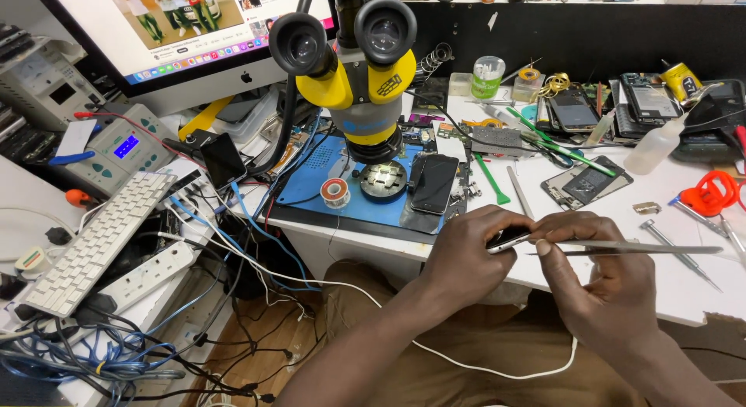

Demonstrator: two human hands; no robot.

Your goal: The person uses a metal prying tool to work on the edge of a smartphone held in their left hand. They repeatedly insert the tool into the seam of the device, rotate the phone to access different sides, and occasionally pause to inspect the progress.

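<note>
My left hand (466, 255) curls in a tight grip around a small silver-edged phone (509, 238), just above the white desk (622, 290) edge. My right hand (602, 275) pinches long thin metal tweezers (637, 250), lying flat, touching the phone. Both wrists bend inward over my lap.

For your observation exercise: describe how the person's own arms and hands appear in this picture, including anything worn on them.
Both arms are bare up to the picture's lower edge, with no sleeves in view. The left hand and right hand wear no gloves, and no rings, watch or wristband show. The fingernails are short and unpainted.
</note>
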